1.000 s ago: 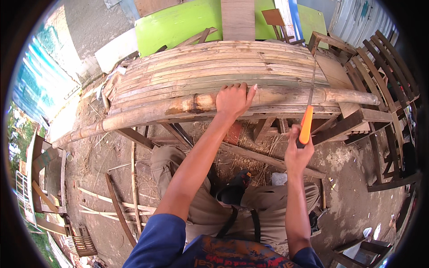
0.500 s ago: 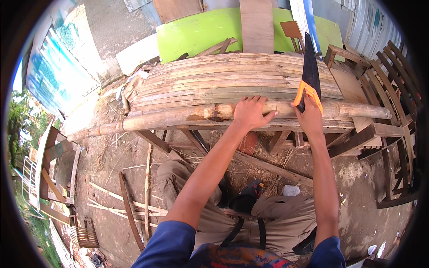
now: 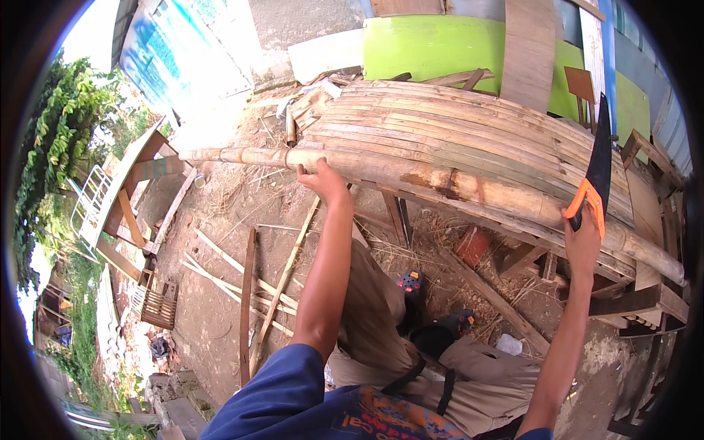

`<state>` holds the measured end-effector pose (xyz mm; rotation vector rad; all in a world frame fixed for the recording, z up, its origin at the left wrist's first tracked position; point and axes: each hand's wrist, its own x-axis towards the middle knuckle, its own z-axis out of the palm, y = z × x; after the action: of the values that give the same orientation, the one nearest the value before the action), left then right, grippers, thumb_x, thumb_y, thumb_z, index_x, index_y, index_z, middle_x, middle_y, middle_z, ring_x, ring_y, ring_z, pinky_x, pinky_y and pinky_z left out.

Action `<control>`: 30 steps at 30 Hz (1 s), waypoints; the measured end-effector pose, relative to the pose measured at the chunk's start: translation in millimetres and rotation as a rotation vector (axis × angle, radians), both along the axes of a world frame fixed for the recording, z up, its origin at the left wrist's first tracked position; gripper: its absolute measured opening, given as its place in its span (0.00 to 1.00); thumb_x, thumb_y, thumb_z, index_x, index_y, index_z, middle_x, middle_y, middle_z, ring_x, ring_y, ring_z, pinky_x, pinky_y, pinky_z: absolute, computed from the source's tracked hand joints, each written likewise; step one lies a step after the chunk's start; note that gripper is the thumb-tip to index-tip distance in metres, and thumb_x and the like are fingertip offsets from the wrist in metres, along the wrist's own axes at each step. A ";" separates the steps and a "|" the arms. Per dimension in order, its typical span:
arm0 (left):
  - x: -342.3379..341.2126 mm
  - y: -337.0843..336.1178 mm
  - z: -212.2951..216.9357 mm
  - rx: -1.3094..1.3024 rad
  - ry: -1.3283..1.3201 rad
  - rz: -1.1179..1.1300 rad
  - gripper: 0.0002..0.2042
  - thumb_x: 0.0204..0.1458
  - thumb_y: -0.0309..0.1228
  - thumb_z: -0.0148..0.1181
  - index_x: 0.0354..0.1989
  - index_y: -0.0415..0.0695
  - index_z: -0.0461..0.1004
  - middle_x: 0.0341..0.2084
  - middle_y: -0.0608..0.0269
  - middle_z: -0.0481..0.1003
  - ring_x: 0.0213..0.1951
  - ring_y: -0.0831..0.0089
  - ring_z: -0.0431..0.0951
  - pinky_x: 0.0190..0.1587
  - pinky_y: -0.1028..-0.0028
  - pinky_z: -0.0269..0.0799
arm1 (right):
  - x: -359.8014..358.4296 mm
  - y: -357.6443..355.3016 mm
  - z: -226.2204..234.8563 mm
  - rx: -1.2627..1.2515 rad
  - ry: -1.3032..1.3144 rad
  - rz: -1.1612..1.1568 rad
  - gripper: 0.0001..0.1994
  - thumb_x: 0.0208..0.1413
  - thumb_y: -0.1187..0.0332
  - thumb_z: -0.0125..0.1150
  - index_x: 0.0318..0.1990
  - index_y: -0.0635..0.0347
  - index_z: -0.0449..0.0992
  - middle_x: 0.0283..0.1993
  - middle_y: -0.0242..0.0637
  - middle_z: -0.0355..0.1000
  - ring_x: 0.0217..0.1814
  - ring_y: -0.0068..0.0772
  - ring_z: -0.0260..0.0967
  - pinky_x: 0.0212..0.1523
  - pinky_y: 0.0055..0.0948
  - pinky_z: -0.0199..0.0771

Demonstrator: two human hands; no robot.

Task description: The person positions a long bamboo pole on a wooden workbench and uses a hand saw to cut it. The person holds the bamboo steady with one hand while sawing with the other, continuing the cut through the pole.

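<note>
A long, thick bamboo pole (image 3: 381, 166) with a dark scorched-looking patch lies along the near edge of a bamboo-slat bench (image 3: 433, 121). Its left end juts well past the bench. My left hand (image 3: 325, 183) grips the pole near the bench's left end, the thumb showing on the near side and the other fingers partly hidden. Farther right, my right hand (image 3: 583, 238) is closed round the orange handle of a handsaw (image 3: 599, 158). The black blade points up and away, above the slats. That hand is right by the pole; whether it touches it I cannot tell.
Wooden strips (image 3: 246, 301) lie on the dirt floor to the left, beside a slatted crate (image 3: 159, 302). A timber beam (image 3: 499, 304) lies by my feet. Green panels (image 3: 433, 48) lean at the back, and wooden frames (image 3: 645, 301) stand on the right.
My left hand has slid leftward along the pole, away from the right hand. The view has turned left. My right hand still holds the saw upright.
</note>
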<state>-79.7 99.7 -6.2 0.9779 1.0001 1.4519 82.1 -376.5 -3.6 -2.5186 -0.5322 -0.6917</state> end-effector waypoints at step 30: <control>109.9 -52.5 -3.2 0.915 0.735 -0.615 0.29 0.65 0.47 0.48 0.69 0.42 0.60 0.71 0.45 0.55 0.75 0.54 0.46 0.74 0.50 0.31 | 10.8 5.9 0.5 -0.025 -0.030 -0.070 0.17 0.51 0.60 0.71 0.39 0.63 0.75 0.40 0.46 0.77 0.43 0.52 0.76 0.41 0.45 0.76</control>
<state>30.2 47.1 -9.4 2.3565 0.3674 0.9830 92.9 -370.6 -3.1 -2.5648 -0.4675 -0.7542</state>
